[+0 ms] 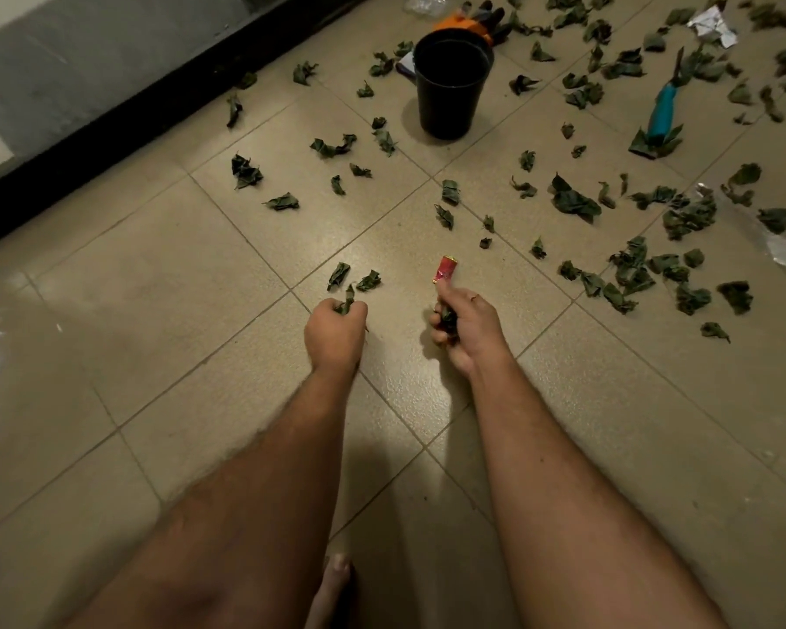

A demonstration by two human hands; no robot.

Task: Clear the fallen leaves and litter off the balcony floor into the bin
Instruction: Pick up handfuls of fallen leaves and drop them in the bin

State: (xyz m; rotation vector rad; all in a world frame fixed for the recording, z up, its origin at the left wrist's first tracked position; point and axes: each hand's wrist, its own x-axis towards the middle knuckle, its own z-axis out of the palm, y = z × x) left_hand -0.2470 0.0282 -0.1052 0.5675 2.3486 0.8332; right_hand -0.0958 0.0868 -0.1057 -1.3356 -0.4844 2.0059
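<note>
Both hands (335, 324) (461, 326) clutch crumpled leaves (448, 317) above glossy tiles (155, 311).

A home balcony, seen from above; beige tiled floor (164, 338) strewn with dry green leaves (575, 202); a black bin (450, 90), teal-handled garden shears (661, 108) and a dark wall skirting (110, 129) along one edge.

Teal-handled pruning shears (663, 108) lie at 2 o'clock. Orange glove (466, 25) at 12 o'clock. Black skirting strip (110, 124) runs toward 10 o'clock.
</note>
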